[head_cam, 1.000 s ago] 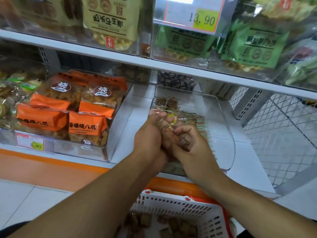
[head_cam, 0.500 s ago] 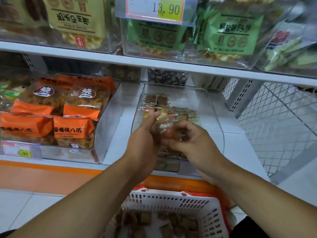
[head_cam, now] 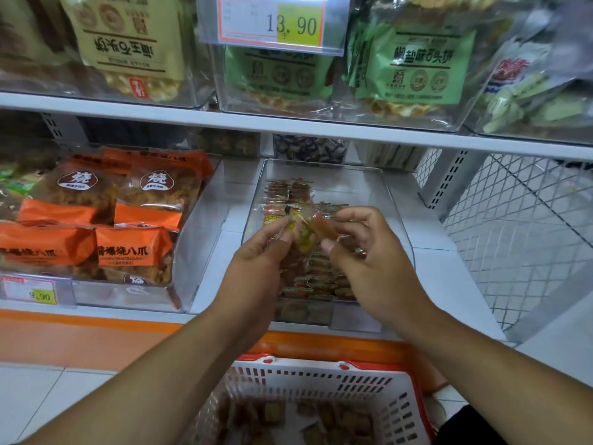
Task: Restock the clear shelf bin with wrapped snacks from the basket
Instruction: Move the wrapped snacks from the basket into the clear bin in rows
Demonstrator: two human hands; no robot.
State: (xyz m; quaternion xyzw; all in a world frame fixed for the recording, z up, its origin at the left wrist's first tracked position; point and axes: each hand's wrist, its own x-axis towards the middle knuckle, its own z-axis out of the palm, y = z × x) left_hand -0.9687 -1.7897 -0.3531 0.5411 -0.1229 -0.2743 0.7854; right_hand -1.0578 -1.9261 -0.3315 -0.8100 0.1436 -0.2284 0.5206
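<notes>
Facing the white metal shelf unit [head_cam: 449, 271], w/ its upper board crossing the whole view and clear tubs of tan and green cookie bags [head_cam: 414, 65] on top. A yellow-and-white price tag [head_cam: 272, 24] reading 13.90 hangs from the front of one tub. On the lower board, left side, a clear tray holds orange-banded snack packs [head_cam: 134, 248], stacked in rows, w/ a 9.90 tag at its front edge. Below the shelf lip, near my body, sits the white slotted plastic basket with red rim [head_cam: 324, 383]; brownish wrapped pieces lie in its bottom, blurred, can't count them. Centre of the lower board: the clear plastic shelf bin [head_cam: 324, 170], open at top, partly filled w/ small wrapped snacks [head_cam: 313, 279] packed in rows toward the front and left; back right of it is bare. My left hand [head_cam: 256, 271] and right hand [head_cam: 375, 268] are both raised over the bin, close together. Between them is a small handful of clear-wrapped snacks [head_cam: 303, 231], reddish-brown w/ yellow-green print. Left fingers [head_cam: 276, 232] are curled and pinching the bunch from the left; right fingers [head_cam: 356, 216] are bent round it from the right, thumb tip pressed in. Both hands closed on that bunch, above the rows already in the bin.
</notes>
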